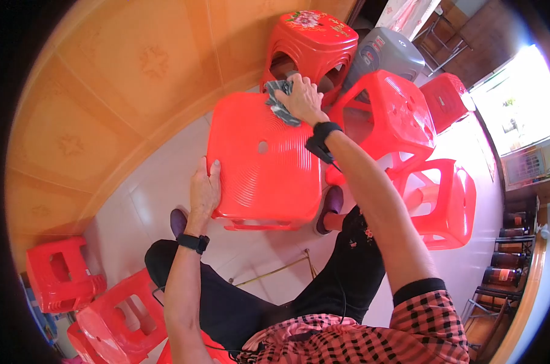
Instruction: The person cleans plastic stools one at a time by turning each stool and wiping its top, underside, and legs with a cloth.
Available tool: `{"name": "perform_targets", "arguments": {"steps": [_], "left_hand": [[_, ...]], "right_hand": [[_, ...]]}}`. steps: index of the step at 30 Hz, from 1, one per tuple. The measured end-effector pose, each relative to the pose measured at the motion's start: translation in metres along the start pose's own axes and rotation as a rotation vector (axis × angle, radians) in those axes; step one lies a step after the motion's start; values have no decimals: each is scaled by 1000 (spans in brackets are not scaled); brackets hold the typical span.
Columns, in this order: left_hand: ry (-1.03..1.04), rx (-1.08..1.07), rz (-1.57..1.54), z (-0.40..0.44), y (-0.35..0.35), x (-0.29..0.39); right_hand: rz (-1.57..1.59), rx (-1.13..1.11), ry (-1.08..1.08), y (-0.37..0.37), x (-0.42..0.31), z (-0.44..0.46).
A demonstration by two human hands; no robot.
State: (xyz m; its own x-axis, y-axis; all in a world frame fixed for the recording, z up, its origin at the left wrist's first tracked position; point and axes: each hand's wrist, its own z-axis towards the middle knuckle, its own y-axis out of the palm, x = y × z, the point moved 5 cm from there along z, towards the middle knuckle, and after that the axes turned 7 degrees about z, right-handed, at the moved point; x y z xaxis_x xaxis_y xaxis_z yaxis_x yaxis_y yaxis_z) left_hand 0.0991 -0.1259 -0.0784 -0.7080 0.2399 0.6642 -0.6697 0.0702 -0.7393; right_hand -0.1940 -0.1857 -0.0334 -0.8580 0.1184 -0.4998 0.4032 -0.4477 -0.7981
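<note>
A red plastic stool (263, 182) stands in front of me, its seat facing up with a small round hole in the middle. My right hand (302, 100) presses a dark grey patterned cloth (280, 106) onto the far right corner of the seat, fingers bent over it. On the near left side, my left hand (205, 191) grips the stool's edge, with the thumb on top and the other fingers partly hidden. Both wrists wear black bands.
A red stool with a flower print (311, 36) and a grey stool (387, 54) stand at the back by the orange tiled wall (141, 67). More red stools (402, 115) are on the right, with others (62, 273) at lower left. Shelves with bottles (505, 276) line the far right.
</note>
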Motion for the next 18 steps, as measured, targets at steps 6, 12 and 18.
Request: {"name": "perform_targets", "arguments": {"steps": [6, 12, 18], "left_hand": [[-17, 0, -62, -1, 4, -2], [-107, 53, -17, 0, 8, -11], [-115, 22, -109, 5, 15, -21]], "right_hand": [[89, -78, 225, 11, 3, 4], [85, 17, 13, -9, -18, -64], [236, -4, -266, -28, -69, -171]]}}
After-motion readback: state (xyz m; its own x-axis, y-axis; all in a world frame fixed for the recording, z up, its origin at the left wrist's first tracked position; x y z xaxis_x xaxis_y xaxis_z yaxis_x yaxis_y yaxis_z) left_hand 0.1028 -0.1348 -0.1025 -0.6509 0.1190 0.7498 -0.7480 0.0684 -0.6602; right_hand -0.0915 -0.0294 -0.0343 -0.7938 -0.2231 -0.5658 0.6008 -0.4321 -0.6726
